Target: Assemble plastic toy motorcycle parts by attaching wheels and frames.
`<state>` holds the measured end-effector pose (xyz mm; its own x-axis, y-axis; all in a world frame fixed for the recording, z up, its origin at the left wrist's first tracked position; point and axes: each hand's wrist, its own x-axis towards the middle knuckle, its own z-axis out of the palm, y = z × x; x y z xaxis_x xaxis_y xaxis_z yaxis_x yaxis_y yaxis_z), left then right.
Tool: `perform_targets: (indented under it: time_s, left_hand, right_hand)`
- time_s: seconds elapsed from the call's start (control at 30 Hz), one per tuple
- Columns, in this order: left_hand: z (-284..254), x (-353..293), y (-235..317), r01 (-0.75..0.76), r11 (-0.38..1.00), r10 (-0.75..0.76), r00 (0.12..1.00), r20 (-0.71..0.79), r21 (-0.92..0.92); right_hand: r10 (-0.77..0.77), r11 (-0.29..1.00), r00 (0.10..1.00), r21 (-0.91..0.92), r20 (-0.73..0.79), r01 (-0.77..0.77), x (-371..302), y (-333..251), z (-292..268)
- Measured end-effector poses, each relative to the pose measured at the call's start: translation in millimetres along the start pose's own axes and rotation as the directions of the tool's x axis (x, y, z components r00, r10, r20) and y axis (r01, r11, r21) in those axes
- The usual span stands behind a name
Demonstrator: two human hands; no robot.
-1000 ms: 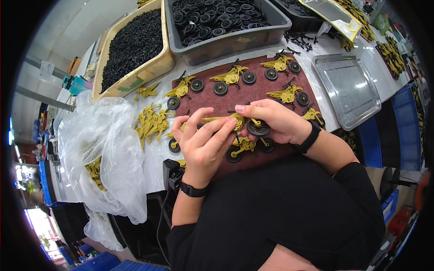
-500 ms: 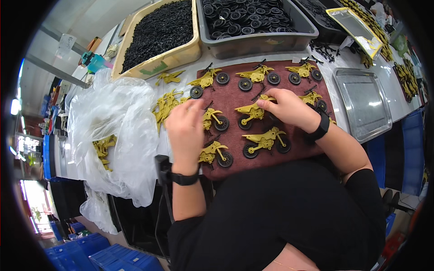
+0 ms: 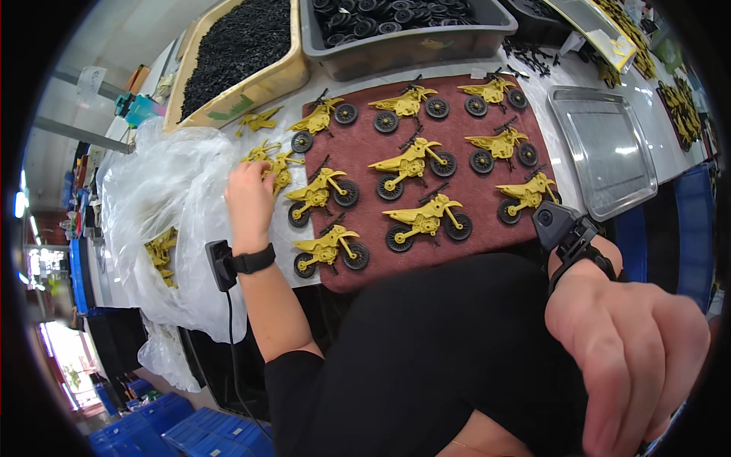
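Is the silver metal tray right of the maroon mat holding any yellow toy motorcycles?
No, the silver metal tray lies bare; the yellow toy motorcycles sit on the maroon mat.

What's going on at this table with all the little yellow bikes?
A person is putting together yellow toy motorcycles. Nine finished ones with black wheels lie in rows on a dark red mat. The left hand reaches to a small pile of bare yellow motorcycle bodies beside the mat, next to a clear plastic bag. The right hand is raised close to the camera, away from the table. Bins of black wheels and small black parts sit behind.
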<state>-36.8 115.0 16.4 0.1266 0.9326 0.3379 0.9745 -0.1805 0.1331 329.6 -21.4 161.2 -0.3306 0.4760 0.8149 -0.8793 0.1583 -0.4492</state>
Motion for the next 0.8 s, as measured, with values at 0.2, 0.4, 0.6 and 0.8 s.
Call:
perform_targets:
  time_s: [0.2,0.4,0.6,0.8]
  left_hand:
    - [6.6,8.0,5.9,-0.042,0.995,0.045,0.999,-0.023,0.095]
    - [11.0,4.8,1.9,-0.038,0.990,0.051,0.994,-0.095,0.132]
    - [10.4,3.4,-8.2,0.064,0.992,-0.085,0.978,-0.191,-0.112]
    - [-16.7,-1.5,11.2,0.354,0.521,-0.454,0.885,0.099,-0.777]
  right_hand:
    - [0.008,1.000,1.000,0.011,-0.026,-0.008,0.6,-1.4,-9.1]
    - [0.018,0.999,1.000,0.031,-0.011,-0.018,-1.4,-5.3,-7.0]
    - [0.031,0.998,0.999,0.058,0.006,-0.032,2.4,-5.5,-8.3]
    - [0.042,0.996,0.999,0.073,0.013,-0.043,6.0,3.1,0.4]
